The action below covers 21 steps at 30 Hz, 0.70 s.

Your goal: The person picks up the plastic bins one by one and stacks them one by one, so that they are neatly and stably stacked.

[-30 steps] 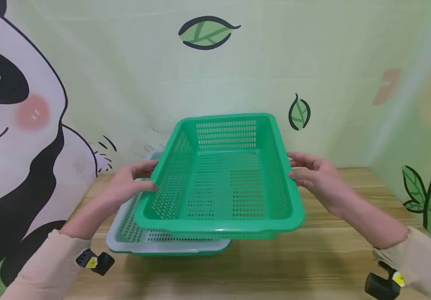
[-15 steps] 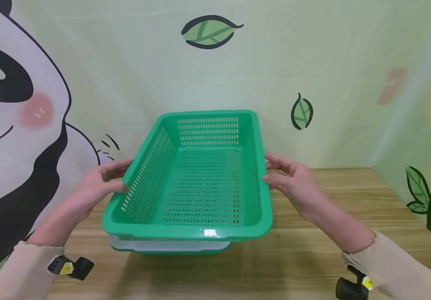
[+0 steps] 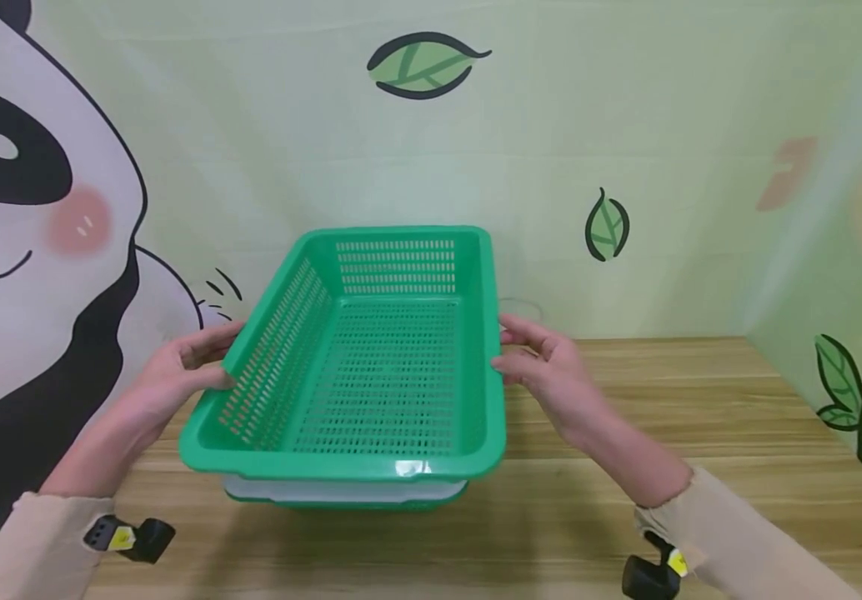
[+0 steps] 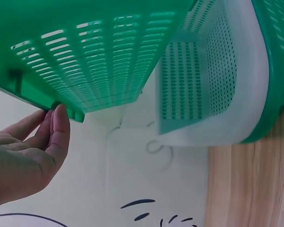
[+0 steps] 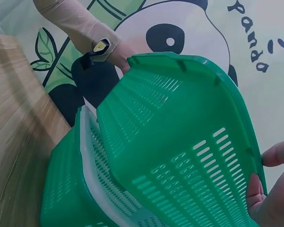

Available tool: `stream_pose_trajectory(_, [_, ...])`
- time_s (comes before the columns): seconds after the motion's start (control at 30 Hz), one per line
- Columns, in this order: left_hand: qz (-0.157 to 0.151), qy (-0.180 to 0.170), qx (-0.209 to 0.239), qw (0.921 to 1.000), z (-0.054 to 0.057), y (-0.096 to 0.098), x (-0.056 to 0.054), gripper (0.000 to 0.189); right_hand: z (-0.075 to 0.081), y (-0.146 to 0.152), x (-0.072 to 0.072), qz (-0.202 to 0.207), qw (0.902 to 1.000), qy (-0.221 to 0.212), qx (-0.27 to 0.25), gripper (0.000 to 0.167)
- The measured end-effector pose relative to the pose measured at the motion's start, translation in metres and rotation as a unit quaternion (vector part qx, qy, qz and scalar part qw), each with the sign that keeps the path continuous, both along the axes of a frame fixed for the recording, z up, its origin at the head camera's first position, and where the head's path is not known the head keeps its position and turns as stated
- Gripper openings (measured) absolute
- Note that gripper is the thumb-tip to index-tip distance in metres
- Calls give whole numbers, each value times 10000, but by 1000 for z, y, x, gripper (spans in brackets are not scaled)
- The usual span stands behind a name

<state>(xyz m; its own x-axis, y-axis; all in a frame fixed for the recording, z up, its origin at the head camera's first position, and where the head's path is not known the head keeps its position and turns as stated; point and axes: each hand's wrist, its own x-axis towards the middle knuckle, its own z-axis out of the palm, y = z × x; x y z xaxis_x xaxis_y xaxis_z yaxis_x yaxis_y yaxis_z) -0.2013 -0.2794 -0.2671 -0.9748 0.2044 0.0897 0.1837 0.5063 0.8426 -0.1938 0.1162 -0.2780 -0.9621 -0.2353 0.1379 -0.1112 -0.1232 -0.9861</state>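
My two hands hold a green plastic basket (image 3: 393,367) with slotted walls, raised above a lower stack. The left hand (image 3: 168,379) pinches its left rim, thumb on top and fingers underneath. On the opposite rim, the right hand (image 3: 551,371) grips in the same way. Below sits a white basket (image 4: 255,94) nested in another green basket (image 5: 61,184) on the table. In the head view only the front rim of that stack shows; the held basket hides the remainder. Both wrist views show a gap between the held basket and the white rim.
The wooden table (image 3: 671,433) extends to the right of the baskets. Behind it hangs a pale green cloth backdrop (image 3: 536,108) printed with leaves and a panda (image 3: 33,250). A small wrist camera (image 3: 131,537) sits on each sleeve.
The green basket has moved left with both hands, from right of the white basket to over it, covering most of it in the head view. The lower stack has stayed put.
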Motion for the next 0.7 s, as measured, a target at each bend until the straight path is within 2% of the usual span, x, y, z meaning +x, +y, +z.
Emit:
stream_pose_trajectory(0.43, [-123,-68,-55,9999,-7,-10,-5,67,-19,-9,-11,10,9998,3,-177,54])
stream_pose_trajectory(0.7, [-120,-190,-47,9997,-15,-14,-12,66,-28,-13,-20,-25,9999,-33,-145,56])
